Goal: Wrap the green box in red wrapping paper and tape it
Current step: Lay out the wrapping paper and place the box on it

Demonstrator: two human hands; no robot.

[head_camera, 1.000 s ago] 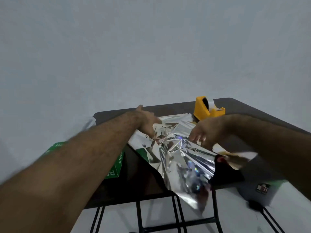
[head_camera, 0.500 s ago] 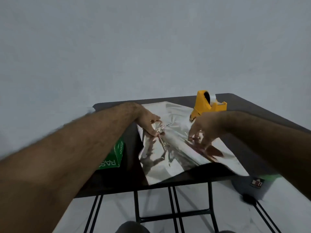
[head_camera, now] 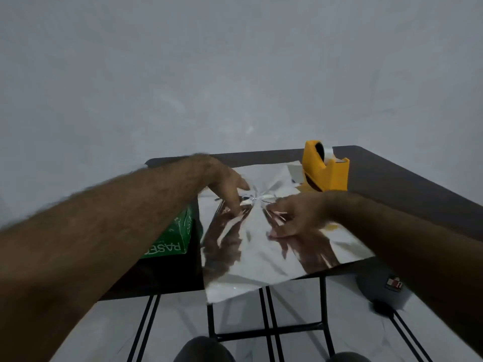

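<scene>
the box (head_camera: 172,237) waits at the table's (head_camera: 392,178) left edge, unwrapped, while left hand (head_camera: 227,189) and right hand (head_camera: 295,218) press spread fingers on the paper (head_camera: 248,257) (silver side up) to flatten it, gripping nothing, dispenser (head_camera: 325,171) behind.

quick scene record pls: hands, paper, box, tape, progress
left hand: fingers down on the paper, near its creased middle
right hand: on the paper, fingers spread
paper: silver side up, spread on the table, near edge overhanging
box: green, on the table left of the paper, unwrapped, partly behind the left arm
tape dispenser: yellow, at the paper's far right corner
progress: paper laid out; box not yet on it
</scene>
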